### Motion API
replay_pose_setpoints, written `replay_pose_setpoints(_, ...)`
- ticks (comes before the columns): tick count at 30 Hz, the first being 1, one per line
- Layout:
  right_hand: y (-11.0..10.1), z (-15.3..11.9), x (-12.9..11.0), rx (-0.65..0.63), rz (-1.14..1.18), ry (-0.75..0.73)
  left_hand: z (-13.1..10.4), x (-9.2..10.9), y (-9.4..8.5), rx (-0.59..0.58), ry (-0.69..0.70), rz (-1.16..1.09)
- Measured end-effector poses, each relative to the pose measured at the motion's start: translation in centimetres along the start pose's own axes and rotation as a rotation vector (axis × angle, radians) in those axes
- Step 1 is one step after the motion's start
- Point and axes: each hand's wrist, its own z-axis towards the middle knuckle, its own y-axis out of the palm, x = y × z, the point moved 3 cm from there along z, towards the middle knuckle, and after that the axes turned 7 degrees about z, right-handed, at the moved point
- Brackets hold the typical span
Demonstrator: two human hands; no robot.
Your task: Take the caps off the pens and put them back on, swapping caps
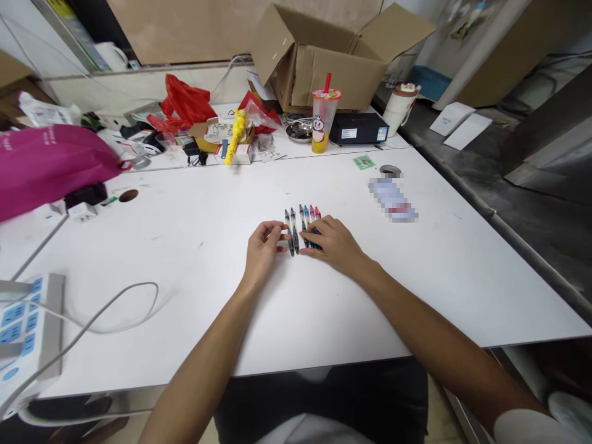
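Observation:
Several click pens lie side by side on the white table between my hands. Two black pens (292, 229) are on the left, with a narrow gap before another black pen (303, 223). Beside that one are a blue pen (306, 213) and pink-red pens (315, 213), partly hidden under my right fingers. My left hand (264, 245) rests at the row's left side, fingers bent and apart, tips at the leftmost black pen. My right hand (337, 244) lies over the right part of the row, fingers spread and touching the pens; their lower parts are covered.
A cardboard box (342, 77), a drink cup (320, 126), a black box (359, 129) and a white tumbler (398, 111) stand at the back. A magenta bag (53, 163) lies left, above a power strip (39, 333) with cables. A tape roll (391, 171) sits right.

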Motion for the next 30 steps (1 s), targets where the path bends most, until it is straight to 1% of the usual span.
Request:
replay_pose_setpoints(4,0.1,0.1,-0.4,-0.014,0.007,-0.018,0.0,0.0,0.0,0.004,-0.007,-0.006)
replay_pose_setpoints(10,1.0,0.2,-1.2,-0.048,-0.003,-0.063,0.1,0.0,-0.1,0.004,-0.008,0.018)
replay_pose_setpoints(13,0.9,0.3,-1.2,-0.013,-0.019,-0.08,0.0,0.1,-0.1,0.005,-0.019,0.035)
replay_pose_setpoints(17,0.2,0.4,-1.2,0.049,0.005,-0.1,-0.1,0.2,-0.1,0.011,-0.021,0.039)
replay_pose_setpoints(19,0.0,0.5,-1.1,0.078,0.044,-0.069,-0.1,0.2,-0.1,0.013,-0.02,0.036)
replay_pose_setpoints(21,-0.1,0.5,-1.1,0.107,0.122,-0.008,0.0,0.1,-0.2,0.013,-0.021,0.034)
replay_pose_setpoints(25,-0.5,0.2,-1.2,0.213,0.375,0.19,-0.1,0.0,-0.3,0.018,-0.028,0.024)
replay_pose_setpoints(27,-0.9,0.0,-1.5,0.276,0.499,0.278,-0.1,0.0,-0.3,0.033,-0.042,-0.015)
replay_pose_setpoints(29,-1.5,-0.3,-2.0,0.33,0.608,0.315,-0.1,0.1,-0.3,0.045,-0.07,-0.094)
replay_pose_setpoints(30,-1.7,-0.4,-2.1,0.336,0.675,0.335,0.0,0.2,-0.2,0.045,-0.086,-0.144)
